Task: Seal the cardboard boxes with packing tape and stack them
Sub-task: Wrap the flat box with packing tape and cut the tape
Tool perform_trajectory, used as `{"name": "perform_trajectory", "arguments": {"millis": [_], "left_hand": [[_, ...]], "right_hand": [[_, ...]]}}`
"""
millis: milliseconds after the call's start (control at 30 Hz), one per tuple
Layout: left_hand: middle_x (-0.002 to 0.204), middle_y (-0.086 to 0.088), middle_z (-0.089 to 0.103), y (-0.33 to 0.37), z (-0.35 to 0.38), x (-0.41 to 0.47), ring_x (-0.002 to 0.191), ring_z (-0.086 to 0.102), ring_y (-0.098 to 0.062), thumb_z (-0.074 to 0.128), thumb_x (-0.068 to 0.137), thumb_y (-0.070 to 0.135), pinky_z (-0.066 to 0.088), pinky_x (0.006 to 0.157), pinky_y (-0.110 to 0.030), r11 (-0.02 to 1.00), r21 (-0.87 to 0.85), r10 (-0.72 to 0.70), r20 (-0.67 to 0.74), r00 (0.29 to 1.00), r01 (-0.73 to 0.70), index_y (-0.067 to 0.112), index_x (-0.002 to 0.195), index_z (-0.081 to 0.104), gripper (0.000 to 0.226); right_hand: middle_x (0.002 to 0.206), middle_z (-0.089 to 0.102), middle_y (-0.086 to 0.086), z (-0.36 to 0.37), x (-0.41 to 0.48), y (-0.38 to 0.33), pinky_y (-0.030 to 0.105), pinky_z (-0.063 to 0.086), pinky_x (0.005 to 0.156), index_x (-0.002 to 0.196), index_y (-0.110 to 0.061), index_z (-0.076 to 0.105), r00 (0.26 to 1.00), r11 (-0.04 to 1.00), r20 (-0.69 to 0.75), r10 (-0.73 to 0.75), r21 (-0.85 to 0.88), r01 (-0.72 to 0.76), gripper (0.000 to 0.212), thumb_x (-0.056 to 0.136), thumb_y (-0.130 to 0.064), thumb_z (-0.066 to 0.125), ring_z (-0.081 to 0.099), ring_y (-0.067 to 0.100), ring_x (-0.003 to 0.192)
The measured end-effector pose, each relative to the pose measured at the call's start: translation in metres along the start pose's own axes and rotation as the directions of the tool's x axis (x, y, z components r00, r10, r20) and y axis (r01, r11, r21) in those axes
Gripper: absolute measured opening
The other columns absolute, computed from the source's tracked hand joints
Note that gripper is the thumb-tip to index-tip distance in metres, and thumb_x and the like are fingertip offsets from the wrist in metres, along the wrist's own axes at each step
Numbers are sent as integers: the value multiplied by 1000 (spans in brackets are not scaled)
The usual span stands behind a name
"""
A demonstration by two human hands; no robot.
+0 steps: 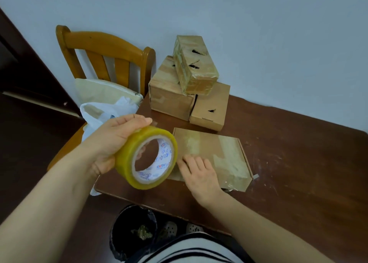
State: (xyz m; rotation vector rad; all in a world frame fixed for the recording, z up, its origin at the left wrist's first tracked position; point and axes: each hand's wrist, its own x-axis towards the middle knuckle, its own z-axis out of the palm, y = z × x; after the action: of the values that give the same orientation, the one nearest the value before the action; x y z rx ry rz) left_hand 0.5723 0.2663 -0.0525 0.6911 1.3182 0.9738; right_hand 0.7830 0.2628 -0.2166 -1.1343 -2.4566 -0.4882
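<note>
"While the flat box (pixel 215 149) lies on the desk (pixel 288 163) near its front edge, how do the hands stand?"
"My left hand (pixel 111 141) is raised, fingers curled round the tape roll (pixel 127 163). My right hand (pixel 201 175) presses flat on the box, fingers straight. Stacked boxes (pixel 187 83) stand behind."

The only print I can find is on the tape roll (pixel 127 161), on its white inner ring (pixel 164 155). There are small blue signs and, in two places, a short logo in red and blue letters. It looks to me like "CCTV", but the letters are blurred and turned, so I cannot read them with certainty.
</note>
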Motion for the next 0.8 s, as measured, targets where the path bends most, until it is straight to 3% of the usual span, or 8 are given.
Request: {"name": "perform_trajectory", "arguments": {"millis": [200, 267, 333, 433, 500, 567, 700, 800], "left_hand": [[58, -11, 56, -14, 6, 11, 38, 50, -17, 65, 86, 21, 43, 39, -20, 998, -55, -25, -68, 997, 22, 6, 106, 61, 26], [58, -11, 55, -20, 8, 14, 39, 50, -16, 65, 86, 21, 43, 39, -20, 998, -60, -39, -72, 997, 35, 8, 104, 61, 23], [58, -10, 55, -25, 8, 17, 39, 50, -16, 66, 86, 21, 44, 40, -20, 997, -59, -55, -78, 995, 51, 8, 99, 62, 19], [59, -6, 61, -33, 8, 20, 44, 55, -14, 66, 85, 17, 48, 44, -21, 997, -52, -55, -95, 994, 50, 13, 80, 65, 7], [62, 1, 63, -40, 7, 23, 50, 58, -11, 65, 85, 13, 50, 48, -21, 999, -21, -29, -103, 994, 27, 22, 67, 65, 19], [59, 6, 61, -46, 9, 26, 51, 56, -8, 62, 84, 11, 47, 48, -19, 1000, 5, -5, -95, 995, 5, 23, 64, 61, 23], [66, 7, 59, -58, 22, 29, 60, 54, -7, 66, 85, 13, 46, 56, -22, 994, 4, 110, -77, 991, -110, 23, 67, 56, 23], [61, 14, 58, -64, 30, 31, 57, 53, 0, 67, 87, 20, 46, 52, -16, 977, 42, 210, -84, 974, -207, 23, 69, 56, 21]], "right_hand": [[99, 68, 2, 12, -28, -15, 27, 49, 66, 112, -19, 71, 973, 993, 232, 12, 110, -38, 36, 76, -21, 63, 63, 20, 76], [107, 65, 1, 8, -30, -12, 26, 53, 75, 118, -17, 67, 910, 972, 410, 65, 181, -151, 59, 62, -31, 79, 64, 20, 89], [121, 55, 0, 3, -27, -7, 28, 48, 88, 129, -15, 56, 828, 893, 544, 134, 295, -339, 59, 74, -30, 72, 55, 19, 107], [99, 54, -14, -13, -5, -8, 19, 41, 78, 110, -16, 62, 725, 399, 577, 377, 605, -689, 29, 82, -17, 56, 50, -2, 87], [75, 56, -16, -29, 15, -10, 17, 40, 67, 85, -16, 60, 618, -70, 571, 541, 762, -643, 10, 80, -14, 52, 48, 1, 67], [67, 57, -6, -45, 32, -11, 18, 41, 60, 76, -11, 56, 595, -265, 586, 550, 798, -541, 11, 80, -19, 51, 49, 9, 61], [82, 64, -9, -62, 46, -23, 17, 48, 73, 88, -18, 62, 716, -219, 620, 320, 784, -581, 12, 80, -25, 67, 60, 4, 77], [101, 71, -6, -60, 46, -33, 23, 53, 87, 105, -22, 64, 681, -204, 692, 239, 722, -662, 27, 81, -15, 75, 65, 2, 95]]}}
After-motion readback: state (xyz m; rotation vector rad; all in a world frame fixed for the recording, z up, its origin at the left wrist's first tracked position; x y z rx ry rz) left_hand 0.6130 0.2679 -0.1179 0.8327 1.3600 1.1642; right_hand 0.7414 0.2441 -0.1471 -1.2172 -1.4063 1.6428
